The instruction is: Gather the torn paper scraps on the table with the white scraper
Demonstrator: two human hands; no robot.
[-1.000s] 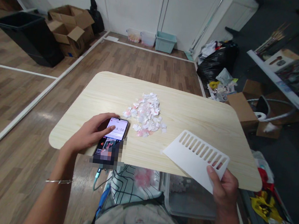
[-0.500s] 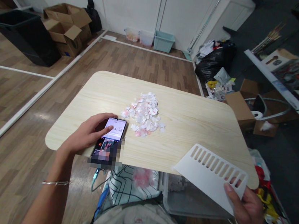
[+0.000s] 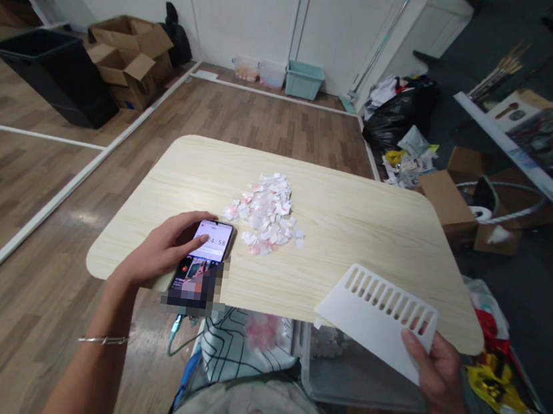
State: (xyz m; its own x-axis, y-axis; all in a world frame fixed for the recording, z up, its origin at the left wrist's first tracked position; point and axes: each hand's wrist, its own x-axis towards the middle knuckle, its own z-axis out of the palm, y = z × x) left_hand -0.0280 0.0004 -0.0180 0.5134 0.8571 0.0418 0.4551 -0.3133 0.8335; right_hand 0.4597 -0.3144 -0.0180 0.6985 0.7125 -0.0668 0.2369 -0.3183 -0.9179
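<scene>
Left hand (image 3: 163,247) clasping phone (image 3: 210,251), thumb over front; right hand (image 3: 442,372) pinching slotted plate (image 3: 368,318) (scrap heap (image 3: 272,210) between).

My left hand (image 3: 165,245) is palm down with its thumb (image 3: 193,244) stretched out; my right hand (image 3: 444,372) pinches, thumb on top.

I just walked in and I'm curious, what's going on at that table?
Someone's right hand is holding a flat white slotted piece at the near edge of the table. Their left hand is at a phone, with the thumb over its lit screen. A loose heap of small white and pinkish scraps lies on the table, just beyond the phone and to its right.
</scene>
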